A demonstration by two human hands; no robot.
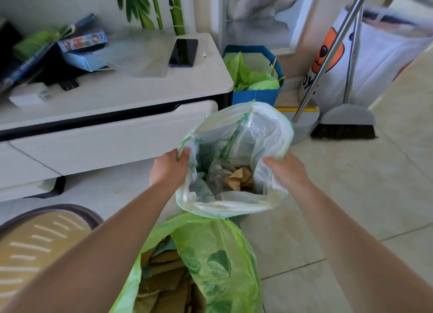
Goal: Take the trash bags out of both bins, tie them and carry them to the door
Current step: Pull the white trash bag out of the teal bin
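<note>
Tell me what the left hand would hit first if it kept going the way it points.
Probably the bag rim it already grips; the left hand points up-right, toward the blue box beyond. Depth is unclear.

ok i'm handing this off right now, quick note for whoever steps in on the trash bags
Left hand grips the left rim of the pale trash bag; right hand grips its right rim.
The bag is held open, untied, with crumpled paper inside.
A second green bag sits nearer the camera, also open and untied.
No bin shows clearly, so whether both are out is unsure.
Left: tie both, carry them to the door.
</note>
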